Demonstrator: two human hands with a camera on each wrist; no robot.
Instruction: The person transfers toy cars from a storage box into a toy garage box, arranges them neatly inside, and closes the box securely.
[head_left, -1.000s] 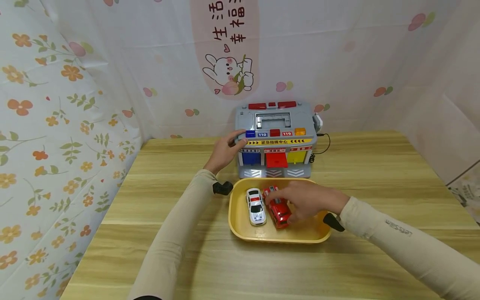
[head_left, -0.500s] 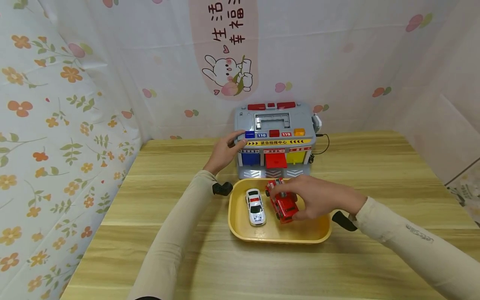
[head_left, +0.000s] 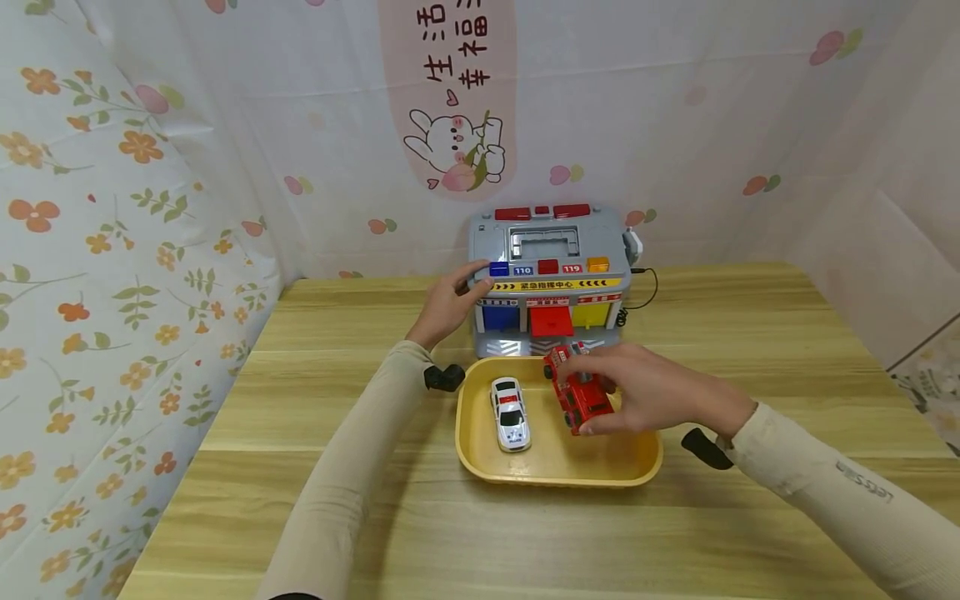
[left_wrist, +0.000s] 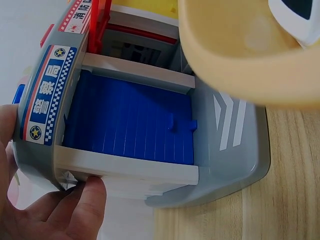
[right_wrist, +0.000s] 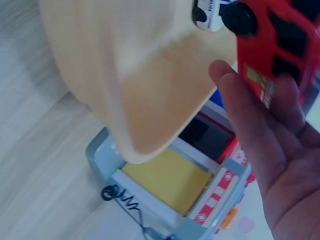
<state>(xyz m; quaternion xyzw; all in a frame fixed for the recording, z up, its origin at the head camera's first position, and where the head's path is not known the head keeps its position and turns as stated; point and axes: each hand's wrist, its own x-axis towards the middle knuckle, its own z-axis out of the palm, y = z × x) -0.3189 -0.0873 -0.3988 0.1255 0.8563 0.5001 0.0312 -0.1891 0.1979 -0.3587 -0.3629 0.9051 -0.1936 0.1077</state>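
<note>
My right hand [head_left: 652,387] holds a red toy fire truck [head_left: 588,406] over the right part of a yellow tray [head_left: 551,481], thumb at its near end and fingers along its far side. The palm hides some of the truck. Beside it in the tray lies a white toy police car [head_left: 512,421] with a red light bar. My left hand [head_left: 447,307] grips the left end of a grey toy emergency station [head_left: 489,242]. In the left wrist view, one digit presses the side wall by the blue door [left_wrist: 135,120], and another lies at the roof edge.
The tray stands right in front of the station's ramp. The station's red door [head_left: 551,322] is raised outward; its yellow door [head_left: 591,315] is down. A coiled black cord [head_left: 622,317] hangs at the right end. Behind is a patterned cloth [head_left: 315,108].
My right hand has taken hold of the fire truck and lifted it, moving it right and slightly back, away from the police car. The left hand has stayed at the station.
</note>
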